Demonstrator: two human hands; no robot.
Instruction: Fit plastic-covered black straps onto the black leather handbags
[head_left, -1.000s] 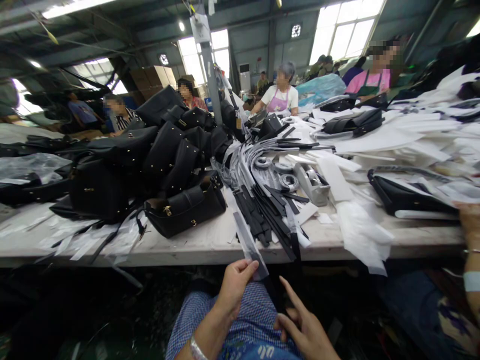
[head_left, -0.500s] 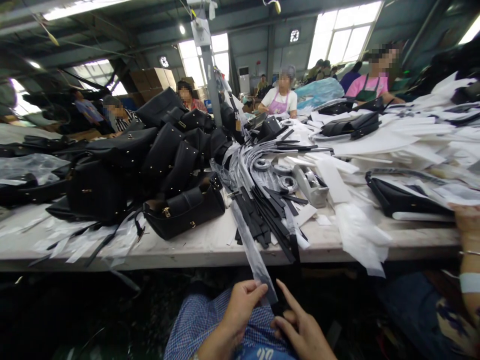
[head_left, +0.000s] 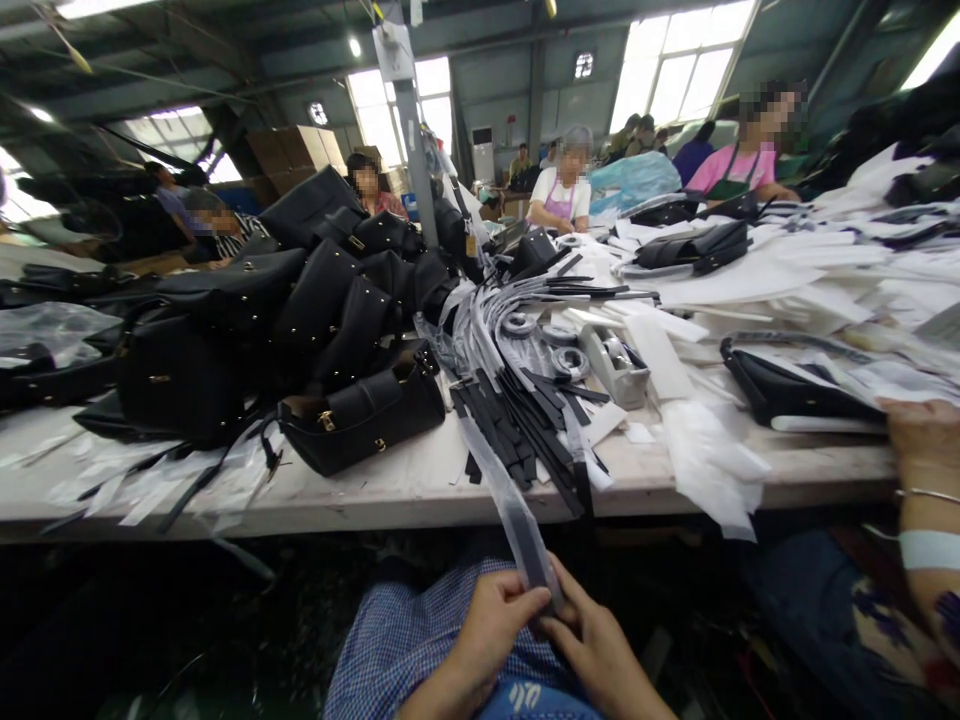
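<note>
A black strap [head_left: 529, 548] in a clear plastic sleeve runs from the table edge down to my lap. My left hand [head_left: 504, 612] is closed on its near end, thumb on top. From the other side my right hand [head_left: 586, 622] grips the same end, its fingers curled around the edge and partly hidden. On the table beyond, the strap's far part lies beside a pile of black straps [head_left: 517, 425]. A black handbag [head_left: 367, 415] with gold fittings sits left of the strap.
More black handbags [head_left: 195, 370] are heaped at the left. A grey tape dispenser [head_left: 616, 365] stands right of the straps, near white foam sheets [head_left: 709, 450]. A co-worker's hand [head_left: 926, 435] touches a black bag [head_left: 799, 385] at the right. Several people sit across the table.
My right hand has moved in from the side, its forefinger no longer stretched out, and now holds the strap's end with my left hand. The view has shifted slightly.
</note>
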